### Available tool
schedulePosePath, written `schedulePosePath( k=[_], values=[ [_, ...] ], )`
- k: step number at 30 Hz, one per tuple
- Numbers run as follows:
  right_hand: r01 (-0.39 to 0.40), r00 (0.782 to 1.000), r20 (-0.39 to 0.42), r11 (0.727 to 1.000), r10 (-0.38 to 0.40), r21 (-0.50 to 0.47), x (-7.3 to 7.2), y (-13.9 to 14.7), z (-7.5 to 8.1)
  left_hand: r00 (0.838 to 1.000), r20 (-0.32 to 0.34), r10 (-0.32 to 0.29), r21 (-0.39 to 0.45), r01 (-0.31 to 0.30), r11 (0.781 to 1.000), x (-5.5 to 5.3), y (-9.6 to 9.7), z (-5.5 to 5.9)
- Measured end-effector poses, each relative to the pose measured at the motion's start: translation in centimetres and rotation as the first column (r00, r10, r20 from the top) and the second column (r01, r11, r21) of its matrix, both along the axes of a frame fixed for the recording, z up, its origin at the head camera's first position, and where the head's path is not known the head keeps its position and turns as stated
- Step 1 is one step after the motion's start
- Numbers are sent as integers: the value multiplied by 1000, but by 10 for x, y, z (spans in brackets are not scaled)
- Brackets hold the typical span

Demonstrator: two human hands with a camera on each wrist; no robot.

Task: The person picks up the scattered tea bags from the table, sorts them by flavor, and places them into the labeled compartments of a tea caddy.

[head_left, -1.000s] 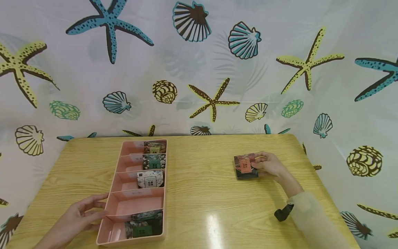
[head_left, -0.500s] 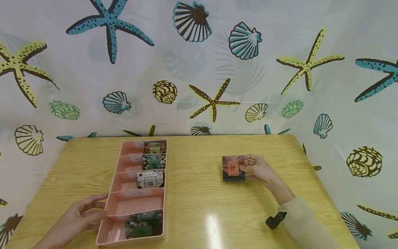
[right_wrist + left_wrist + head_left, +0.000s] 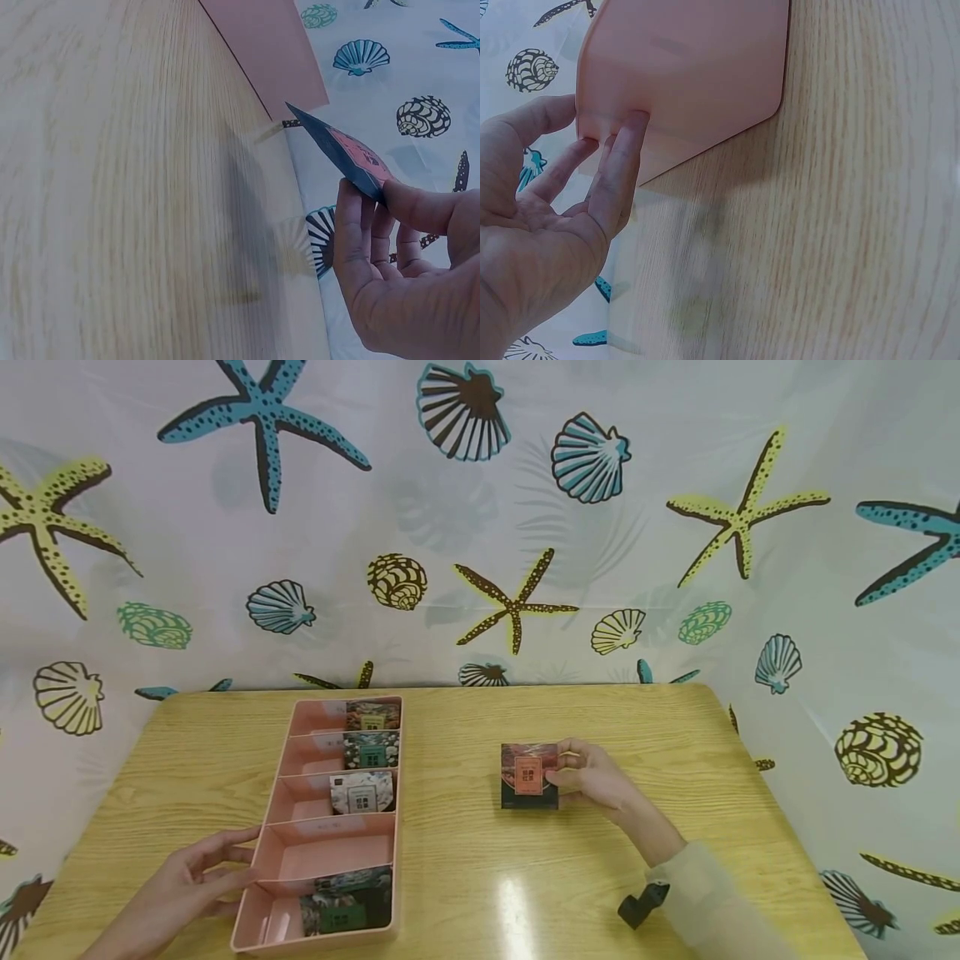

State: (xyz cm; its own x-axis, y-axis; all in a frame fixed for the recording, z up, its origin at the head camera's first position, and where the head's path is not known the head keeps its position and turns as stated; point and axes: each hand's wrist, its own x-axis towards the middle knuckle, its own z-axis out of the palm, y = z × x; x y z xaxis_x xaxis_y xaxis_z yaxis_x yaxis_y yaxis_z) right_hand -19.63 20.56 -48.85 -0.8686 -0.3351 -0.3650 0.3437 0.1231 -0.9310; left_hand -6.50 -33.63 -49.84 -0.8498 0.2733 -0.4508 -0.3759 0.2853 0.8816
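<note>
My right hand (image 3: 596, 781) pinches a small square packet (image 3: 529, 777) by its right edge, thumb on the front and fingers behind. The packet is dark with a red picture and an orange-pink label; in the right wrist view the packet (image 3: 341, 154) is tilted, above the tabletop. To the left lies a long pink divided box (image 3: 400, 843). My left hand (image 3: 187, 877) touches its outer left side; in the left wrist view the extended fingers (image 3: 619, 169) rest against the pink wall (image 3: 705, 67).
Several compartments of the box hold packets: a yellow-labelled one (image 3: 373, 717), a green-labelled one (image 3: 372, 752), a white one (image 3: 363, 793) and dark ones (image 3: 347, 906) at the near end. The second compartment from the near end shows its bare pink floor. A shell-patterned curtain (image 3: 480, 510) stands behind the wooden table (image 3: 465, 877).
My right hand has carried the packet leftward and slightly nearer across the table, turning its face more squarely to the head view. The left hand and the box have stayed put.
</note>
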Motion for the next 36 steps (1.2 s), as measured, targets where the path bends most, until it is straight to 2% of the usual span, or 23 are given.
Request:
schedulePosePath(
  k=[9,21,29,36],
  values=[
    [-65,998,-19,996,63,-68,7,-29,7,1000,1,13,-11,-13,1000,-1,0,1],
    [-169,985,-64,975,162,-142,17,-69,15,1000,17,21,-37,-20,999,-3,0,3],
    [-211,976,-85,966,200,-152,24,-95,22,1000,5,10,6,-10,1000,-1,0,2],
    [-214,976,-74,957,204,-197,28,-115,29,1000,7,3,24,-3,1000,-1,-1,1]
  ],
)
